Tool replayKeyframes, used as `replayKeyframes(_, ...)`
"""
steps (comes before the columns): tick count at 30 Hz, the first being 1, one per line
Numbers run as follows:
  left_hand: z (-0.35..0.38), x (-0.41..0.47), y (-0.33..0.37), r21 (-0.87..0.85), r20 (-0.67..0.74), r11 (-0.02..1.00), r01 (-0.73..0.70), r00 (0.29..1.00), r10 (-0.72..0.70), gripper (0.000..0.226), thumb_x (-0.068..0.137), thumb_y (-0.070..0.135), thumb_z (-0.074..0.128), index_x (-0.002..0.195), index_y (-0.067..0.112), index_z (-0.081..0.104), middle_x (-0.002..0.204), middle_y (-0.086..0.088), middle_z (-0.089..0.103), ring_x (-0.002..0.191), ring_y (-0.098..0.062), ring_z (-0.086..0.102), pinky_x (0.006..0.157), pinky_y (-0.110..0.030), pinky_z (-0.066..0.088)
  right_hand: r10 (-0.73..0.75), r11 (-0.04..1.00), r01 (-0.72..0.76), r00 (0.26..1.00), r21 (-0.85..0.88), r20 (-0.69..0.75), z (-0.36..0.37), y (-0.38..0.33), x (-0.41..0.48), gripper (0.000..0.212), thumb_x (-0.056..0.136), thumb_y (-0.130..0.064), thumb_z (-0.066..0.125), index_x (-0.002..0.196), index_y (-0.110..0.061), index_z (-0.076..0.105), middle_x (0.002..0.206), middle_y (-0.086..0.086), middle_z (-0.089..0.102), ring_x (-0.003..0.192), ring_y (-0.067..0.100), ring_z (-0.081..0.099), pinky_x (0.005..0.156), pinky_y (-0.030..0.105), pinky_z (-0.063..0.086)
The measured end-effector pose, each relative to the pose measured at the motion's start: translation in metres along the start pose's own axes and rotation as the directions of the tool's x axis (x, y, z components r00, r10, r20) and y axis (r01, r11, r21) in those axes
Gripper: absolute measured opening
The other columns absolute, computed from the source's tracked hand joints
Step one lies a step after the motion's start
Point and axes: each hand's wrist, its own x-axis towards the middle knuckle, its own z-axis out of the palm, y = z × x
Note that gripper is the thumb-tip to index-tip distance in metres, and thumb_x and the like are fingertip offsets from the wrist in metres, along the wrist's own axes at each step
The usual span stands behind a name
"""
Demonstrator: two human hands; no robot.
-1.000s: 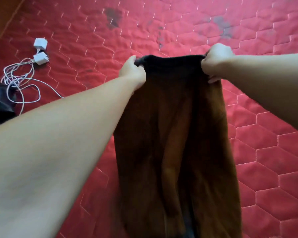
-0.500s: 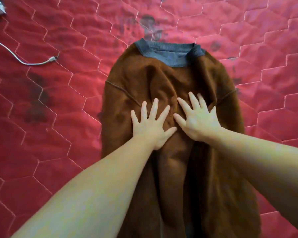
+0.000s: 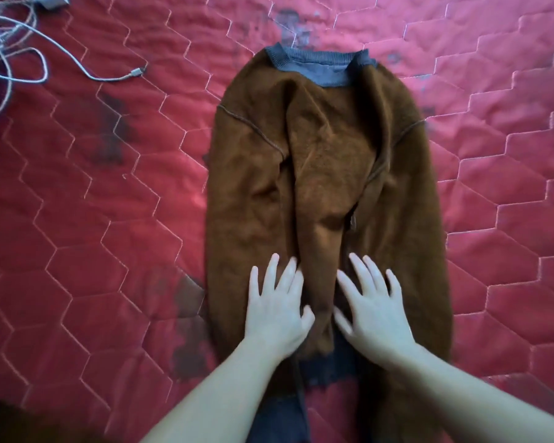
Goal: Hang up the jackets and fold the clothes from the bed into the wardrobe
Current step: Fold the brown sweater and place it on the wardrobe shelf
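Both forearms are showing bare right down to the wrists, no sleeves, watch or bands coming into view, and the left hand (image 3: 275, 310) and right hand (image 3: 376, 310) are wearing no gloves or rings.

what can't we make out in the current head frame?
- Brown sweater: its lower hem, covered by both forearms and cut off by the bottom edge.
- White cable: its far end and charger, cut off at the top-left corner.
- Right hand: fingers motion-blurred.
- Left hand: palm contact hidden underneath.
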Motion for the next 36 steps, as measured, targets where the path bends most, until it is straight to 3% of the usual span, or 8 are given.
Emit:
replayKeyframes(6, 0.004, -0.047, -0.007, 0.145, 0.156, 0.984, -0.106, 0.984, 0.083, 0.106, 0.076, 0.081, 0.04, 0.157, 0.023, 0.004, 0.165, 0.006, -0.007, 0.149, -0.022, -0.018, 0.118, -0.054, -0.01, -0.092, 0.987, 0.093, 0.996, -0.128, 0.017, 0.007, 0.027, -0.048, 0.073, 0.073, -0.061, 0.048, 0.134, -0.022, 0.052, 0.145, 0.016, 0.045, 0.133, 0.035, 0.042, 0.104, 0.054, 0.031)
replayKeyframes(9, 0.01, -0.056, -0.011, 0.206, 0.121, 0.972, -0.113, 0.989, 0.089, 0.102, 0.075, 0.076, 0.052, 0.155, 0.026, 0.014, 0.165, 0.003, 0.001, 0.151, -0.024, -0.006, 0.119, -0.056, -0.003, -0.152, 0.968, 0.141, 0.988, -0.209, -0.035, 0.003, 0.033, -0.042, 0.055, 0.069, -0.047, 0.054, 0.114, -0.017, 0.063, 0.118, 0.016, 0.059, 0.104, 0.037, 0.057, 0.083, 0.048, 0.044)
replayKeyframes(13, 0.008, -0.054, -0.005, 0.223, -0.012, 0.972, -0.075, 0.997, 0.079, 0.063, 0.083, 0.055, 0.06, 0.138, 0.028, 0.043, 0.15, 0.001, 0.035, 0.138, -0.025, 0.029, 0.113, -0.045, 0.021, -0.211, 0.928, 0.216, 0.976, -0.305, 0.049, -0.006, 0.024, -0.024, 0.025, 0.064, -0.027, 0.074, 0.083, -0.016, 0.062, 0.077, 0.007, 0.059, 0.065, 0.03, 0.061, 0.061, 0.035, 0.038)
replayKeyframes(16, 0.0, -0.057, -0.012, 0.283, -0.026, 0.958, -0.047, 0.998, 0.057, 0.046, 0.086, 0.049, 0.058, 0.127, 0.027, 0.052, 0.136, 0.001, 0.047, 0.124, -0.024, 0.041, 0.103, -0.041, 0.029, -0.182, 0.93, 0.224, 0.969, -0.291, 0.165, -0.021, 0.023, -0.025, 0.014, 0.084, -0.029, 0.06, 0.093, -0.018, 0.06, 0.092, 0.003, 0.062, 0.08, 0.026, 0.066, 0.067, 0.031, 0.029)
replayKeyframes(20, -0.012, -0.064, -0.014, 0.338, 0.02, 0.941, -0.018, 1.0, 0.012, 0.04, 0.088, 0.051, 0.054, 0.119, 0.028, 0.061, 0.124, 0.001, 0.054, 0.119, -0.024, 0.043, 0.104, -0.043, 0.028, -0.058, 0.929, 0.12, 0.982, -0.349, 0.182, -0.039, 0.029, -0.046, 0.014, 0.082, -0.032, 0.055, 0.087, -0.021, 0.062, 0.092, -0.001, 0.067, 0.085, 0.025, 0.067, 0.064, 0.029, 0.029)
replayKeyframes(27, -0.003, -0.069, -0.006, 0.342, 0.126, 0.939, 0.032, 0.989, -0.079, 0.076, 0.078, 0.066, 0.057, 0.138, 0.023, 0.042, 0.15, -0.005, 0.033, 0.139, -0.028, 0.028, 0.116, -0.055, 0.017, 0.019, 0.926, 0.055, 0.981, -0.373, 0.191, -0.025, 0.042, -0.065, 0.022, 0.084, -0.033, 0.052, 0.103, -0.021, 0.052, 0.105, -0.003, 0.054, 0.092, 0.022, 0.061, 0.054, 0.03, 0.03)
replayKeyframes(32, -0.01, -0.067, -0.007, 0.392, 0.13, 0.916, 0.083, 0.981, -0.144, 0.058, 0.083, 0.061, 0.054, 0.127, 0.023, 0.053, 0.141, -0.006, 0.042, 0.133, -0.027, 0.035, 0.115, -0.059, 0.015, 0.069, 0.964, 0.003, 0.964, -0.267, 0.258, -0.031, 0.045, -0.064, 0.018, 0.083, -0.031, 0.056, 0.098, -0.022, 0.058, 0.102, -0.002, 0.064, 0.094, 0.023, 0.066, 0.062, 0.029, 0.041)
replayKeyframes(36, -0.014, -0.064, 0.026, 0.35, 0.162, 0.936, 0.026, 0.983, -0.088, 0.079, 0.074, 0.071, 0.053, 0.134, 0.02, 0.045, 0.138, -0.007, 0.04, 0.132, -0.029, 0.033, 0.116, -0.06, 0.007, 0.162, 0.93, -0.222, 0.963, 0.294, 0.217, -0.026, 0.063, -0.092, 0.047, 0.076, -0.044, 0.067, 0.115, -0.032, 0.043, 0.111, -0.007, 0.048, 0.093, 0.019, 0.06, 0.08, 0.037, 0.051)
